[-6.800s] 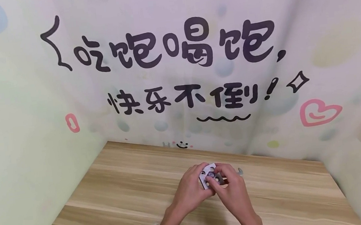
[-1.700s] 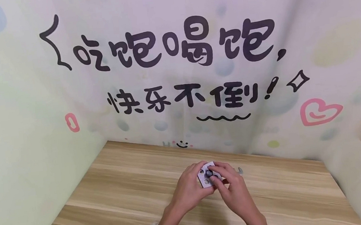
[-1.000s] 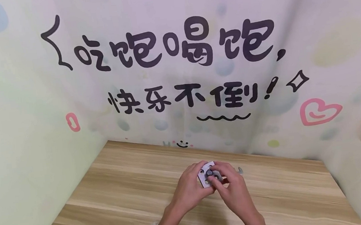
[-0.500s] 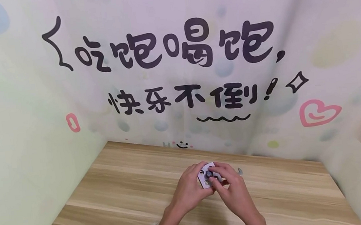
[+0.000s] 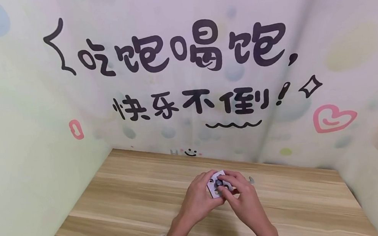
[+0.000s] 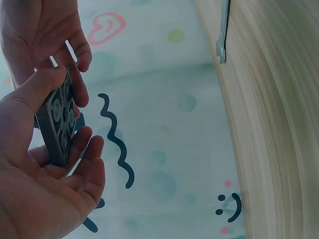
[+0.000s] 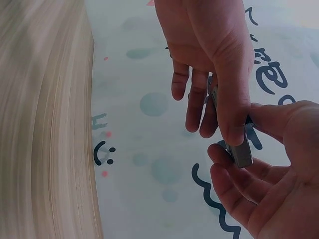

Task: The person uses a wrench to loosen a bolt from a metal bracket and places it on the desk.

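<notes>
Both hands meet above the wooden table (image 5: 132, 201) at its middle. My left hand (image 5: 200, 193) grips a small grey square plate (image 5: 215, 185) with round holes, thumb on one edge and fingers behind it. The left wrist view shows the plate (image 6: 56, 122) edge-on in my left hand (image 6: 45, 164). My right hand (image 5: 240, 195) lies over the plate's right side, and its fingertips pinch a dark round part (image 5: 219, 182) at the plate's middle. In the right wrist view my right hand (image 7: 269, 164) holds the plate (image 7: 238, 149) from below.
A small metal wrench (image 5: 251, 180) lies on the table just right of the hands, and also shows in the left wrist view as the wrench (image 6: 223, 30). Printed cloth walls (image 5: 184, 76) close in the table at the back, left and right.
The hands stay in place with the plate between them. My right fingertips have shifted slightly over the dark part at its middle.
</notes>
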`<state>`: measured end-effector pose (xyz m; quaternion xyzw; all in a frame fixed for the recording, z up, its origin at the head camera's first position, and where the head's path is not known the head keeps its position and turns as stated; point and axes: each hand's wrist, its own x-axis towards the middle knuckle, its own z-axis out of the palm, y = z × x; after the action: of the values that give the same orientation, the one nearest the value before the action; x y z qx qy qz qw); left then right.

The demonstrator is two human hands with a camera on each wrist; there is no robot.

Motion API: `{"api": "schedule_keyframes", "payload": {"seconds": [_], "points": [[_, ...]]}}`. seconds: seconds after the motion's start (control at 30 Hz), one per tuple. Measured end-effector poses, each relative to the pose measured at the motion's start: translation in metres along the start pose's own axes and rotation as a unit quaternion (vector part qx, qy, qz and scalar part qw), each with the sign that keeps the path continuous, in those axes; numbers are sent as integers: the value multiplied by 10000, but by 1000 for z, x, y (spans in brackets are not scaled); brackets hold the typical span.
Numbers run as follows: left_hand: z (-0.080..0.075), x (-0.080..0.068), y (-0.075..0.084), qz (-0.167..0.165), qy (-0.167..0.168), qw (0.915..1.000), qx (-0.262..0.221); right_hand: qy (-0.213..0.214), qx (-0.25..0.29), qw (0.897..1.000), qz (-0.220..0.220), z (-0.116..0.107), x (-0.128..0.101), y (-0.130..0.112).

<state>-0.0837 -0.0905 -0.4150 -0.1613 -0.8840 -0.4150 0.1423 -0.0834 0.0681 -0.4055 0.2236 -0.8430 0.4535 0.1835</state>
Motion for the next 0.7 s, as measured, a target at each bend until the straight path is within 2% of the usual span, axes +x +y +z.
{"api": "schedule_keyframes", "payload": {"seconds": [0.2, 0.47, 0.7], "points": [[0, 0, 0, 42, 28, 10000, 38, 34, -58, 9994, -342, 0, 1, 2], [-1, 0, 0, 110, 104, 9999, 29, -21, -120, 9989, -463, -1, 2, 3], [0, 1, -1, 159, 142, 9998, -14, 112, -147, 9973, -712, -1, 2, 5]]}}
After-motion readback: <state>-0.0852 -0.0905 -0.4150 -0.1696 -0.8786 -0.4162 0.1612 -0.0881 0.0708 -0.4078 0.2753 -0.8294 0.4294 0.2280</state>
